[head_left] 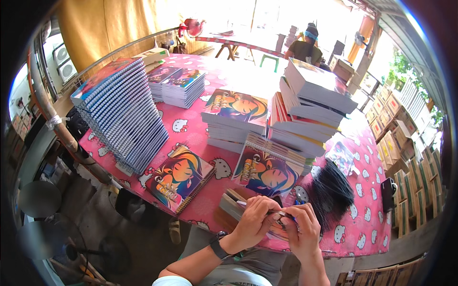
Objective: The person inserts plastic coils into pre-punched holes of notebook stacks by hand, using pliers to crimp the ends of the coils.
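Note:
My left hand (pixel 260 219) and my right hand (pixel 303 226) meet at the table's front edge, fingertips pinched close together. Something small and dark lies between them, too small to make out. A slim whitish tip (pixel 242 203) sticks out beside my left fingers. Below my hands shows part of a colourful cover (pixel 276 232), mostly hidden. Left of them lies a grey-brown block of pages (pixel 230 206). Just beyond are spiral notebooks (pixel 267 169) with an illustrated cover. To the right sits a bundle of black binding coils (pixel 331 190).
A tall stack of spiral-bound notebooks (pixel 124 114) leans at the left, near another notebook (pixel 179 178). Stacks of unbound books (pixel 234 117) and thick page blocks (pixel 310 105) stand farther back. A person (pixel 307 47) sits beyond the pink table (pixel 191 128). Cartons (pixel 391 124) line the right.

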Motion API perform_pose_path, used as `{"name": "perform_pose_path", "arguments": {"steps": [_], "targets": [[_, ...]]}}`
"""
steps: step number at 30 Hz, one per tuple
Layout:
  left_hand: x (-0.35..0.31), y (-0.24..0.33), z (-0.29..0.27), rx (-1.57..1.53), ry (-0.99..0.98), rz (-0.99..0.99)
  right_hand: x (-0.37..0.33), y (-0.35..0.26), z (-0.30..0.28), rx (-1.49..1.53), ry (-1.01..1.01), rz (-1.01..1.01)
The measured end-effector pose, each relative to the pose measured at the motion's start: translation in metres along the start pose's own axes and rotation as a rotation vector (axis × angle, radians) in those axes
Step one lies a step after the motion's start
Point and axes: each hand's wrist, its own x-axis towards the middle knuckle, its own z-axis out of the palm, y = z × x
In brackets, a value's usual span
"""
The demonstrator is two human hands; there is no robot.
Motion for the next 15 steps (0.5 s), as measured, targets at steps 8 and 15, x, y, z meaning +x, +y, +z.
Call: {"name": "perform_pose_path", "arguments": {"steps": [8,15], "targets": [[0.053,0.034,-0.183,0.936,0.874,0.323,-0.006,0.045,-0.016,0.407,0.71,0.113],[0.06,-0.088,-0.199,0.86,0.02,0.028,-0.001,0.123,0.037,0.055,0.391,0.157]]}}
